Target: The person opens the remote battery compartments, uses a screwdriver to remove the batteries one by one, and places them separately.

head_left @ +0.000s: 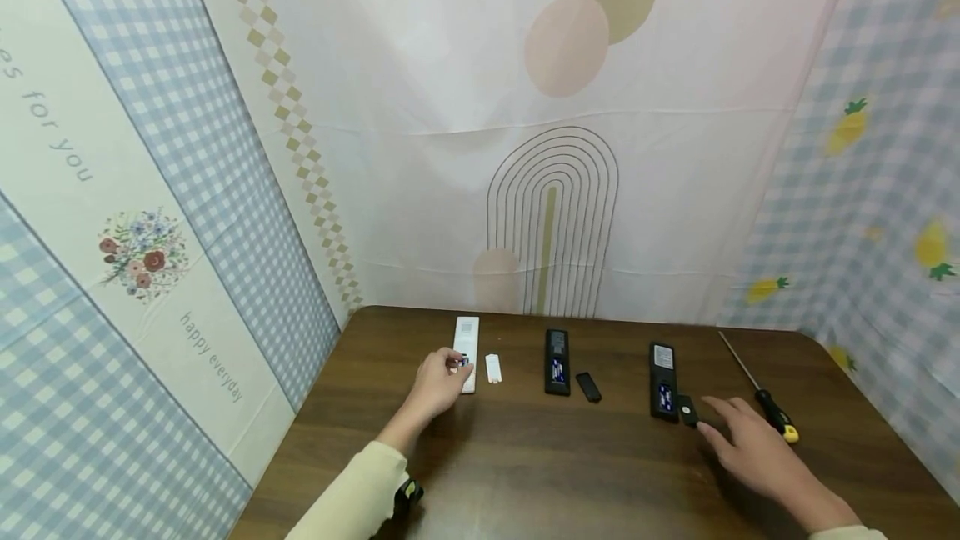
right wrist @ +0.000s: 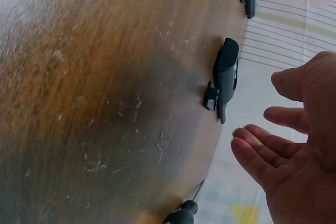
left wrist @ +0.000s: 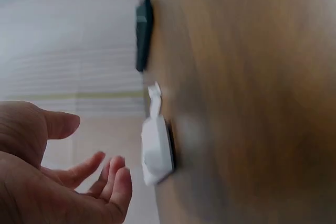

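Observation:
A white remote control lies back up on the table, its battery bay partly hidden by my left hand. In the left wrist view, that hand's loosely bent fingers hold nothing and stand apart from the remote. A small white battery cover lies to its right. My right hand hovers beside a black battery cover, fingers spread and holding nothing. That cover lies against the right black remote, whose bay shows blue batteries.
Between the hands lies another black remote with blue batteries showing, its black cover beside it. A screwdriver with a black and yellow handle lies at the right. A patterned cloth hangs behind the wooden table.

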The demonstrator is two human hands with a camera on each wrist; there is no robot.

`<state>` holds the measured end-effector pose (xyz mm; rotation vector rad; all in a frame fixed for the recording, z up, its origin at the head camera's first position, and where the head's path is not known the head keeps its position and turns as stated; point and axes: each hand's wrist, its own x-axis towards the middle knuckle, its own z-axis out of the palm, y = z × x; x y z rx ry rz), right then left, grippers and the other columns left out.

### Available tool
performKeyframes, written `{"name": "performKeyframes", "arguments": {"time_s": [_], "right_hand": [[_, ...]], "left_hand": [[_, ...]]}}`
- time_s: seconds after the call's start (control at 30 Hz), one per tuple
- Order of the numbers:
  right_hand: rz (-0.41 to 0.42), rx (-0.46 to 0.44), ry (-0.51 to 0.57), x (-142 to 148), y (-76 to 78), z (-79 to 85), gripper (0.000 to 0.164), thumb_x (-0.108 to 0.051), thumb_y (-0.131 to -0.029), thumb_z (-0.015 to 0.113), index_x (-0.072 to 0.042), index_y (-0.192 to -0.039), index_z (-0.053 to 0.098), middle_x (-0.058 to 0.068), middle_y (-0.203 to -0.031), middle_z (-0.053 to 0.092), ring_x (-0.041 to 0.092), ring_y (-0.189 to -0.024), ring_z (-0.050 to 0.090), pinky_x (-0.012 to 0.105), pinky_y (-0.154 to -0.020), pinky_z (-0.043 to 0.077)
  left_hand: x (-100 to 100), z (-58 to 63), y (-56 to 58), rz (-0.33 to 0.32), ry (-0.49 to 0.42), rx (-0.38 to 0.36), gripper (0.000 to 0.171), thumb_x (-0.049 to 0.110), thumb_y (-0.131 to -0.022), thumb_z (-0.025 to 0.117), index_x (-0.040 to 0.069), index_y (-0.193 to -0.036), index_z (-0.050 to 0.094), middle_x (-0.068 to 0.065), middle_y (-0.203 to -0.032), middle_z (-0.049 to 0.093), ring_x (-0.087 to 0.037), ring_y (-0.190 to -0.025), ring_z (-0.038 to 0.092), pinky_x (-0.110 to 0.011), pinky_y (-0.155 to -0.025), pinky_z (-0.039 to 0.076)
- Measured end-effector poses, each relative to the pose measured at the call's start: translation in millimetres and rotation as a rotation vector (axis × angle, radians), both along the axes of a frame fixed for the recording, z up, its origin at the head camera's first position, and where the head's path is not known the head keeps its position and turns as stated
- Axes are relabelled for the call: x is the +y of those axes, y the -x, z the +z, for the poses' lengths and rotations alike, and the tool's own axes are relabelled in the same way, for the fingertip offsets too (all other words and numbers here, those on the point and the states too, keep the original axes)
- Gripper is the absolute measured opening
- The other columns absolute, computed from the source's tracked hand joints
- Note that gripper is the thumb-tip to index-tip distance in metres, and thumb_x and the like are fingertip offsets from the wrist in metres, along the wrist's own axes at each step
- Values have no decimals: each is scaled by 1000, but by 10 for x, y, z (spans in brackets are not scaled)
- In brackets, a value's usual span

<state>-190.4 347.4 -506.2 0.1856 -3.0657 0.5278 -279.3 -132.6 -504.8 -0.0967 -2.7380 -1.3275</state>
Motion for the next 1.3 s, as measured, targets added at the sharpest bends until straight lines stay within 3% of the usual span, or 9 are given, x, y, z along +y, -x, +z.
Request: {"name": "performKeyframes", "arguments": {"time_s": [0.17,0.3,0.4,0.5,0.57,0.67,0.8,1.07,1.3], "right_hand": [[9,6,17,-47,-21,21,54,-27,-105,66,6,-147,56,30,-132,64,40,-109,70,59,-84,58],[9,23,22,-62,-49,52,53,-25,-105,67,7,-146,57,28,-130,65,31,-102,70,54,-79,59],[7,24,28,-70,-59,68,52,-25,-105,66,7,-145,57,28,-130,65,24,-96,68,48,-75,57],[-6,38,37,-77,-58,81,51,-25,-105,66,6,-145,58,26,-129,66,20,-92,66,43,-72,55],[-13,63,45,-81,-48,89,49,-24,-106,66,6,-144,58,25,-127,66,22,-93,67,43,-72,56],[-22,94,58,-90,-34,93,48,-24,-106,66,5,-143,59,25,-125,67,27,-96,68,47,-73,58],[-30,97,66,-94,-18,102,49,-25,-106,66,5,-144,58,25,-127,66,33,-104,70,53,-79,60],[-49,84,72,-39,-44,101,49,-26,-107,66,6,-144,58,23,-123,67,28,-99,68,47,-74,58],[-59,78,76,-9,-76,77,49,-25,-107,66,7,-144,58,23,-124,67,29,-100,69,45,-74,58]], "left_hand": [[-66,-73,356,61,120,-94,48,29,-99,74,-9,-126,65,-25,-126,67,-38,-121,63,-54,-104,54],[-58,-102,586,69,110,-189,51,31,-97,76,-13,-120,64,-27,-118,70,-34,-109,67,-51,-97,59],[-4,-89,725,55,106,-254,55,35,-98,75,-14,-122,63,-29,-121,67,-35,-108,67,-50,-98,59],[65,-29,840,24,148,-304,65,39,-98,75,-15,-131,60,-35,-138,58,-43,-126,61,-54,-110,54],[96,11,909,8,190,-326,67,38,-97,76,-15,-133,59,-36,-142,56,-45,-130,59,-55,-111,53],[112,53,1001,6,243,-348,61,34,-95,79,-15,-128,62,-28,-126,66,-38,-115,67,-49,-101,60],[100,54,1068,27,281,-381,55,36,-93,82,-11,-118,67,-18,-107,72,-30,-95,72,-41,-87,64],[89,2,1065,69,200,-434,69,41,-90,85,-13,-127,64,-21,-117,73,-36,-107,74,-44,-95,63],[137,2,970,133,127,-373,61,35,-89,83,-12,-123,66,-23,-117,73,-29,-103,70,-41,-94,62]]}}
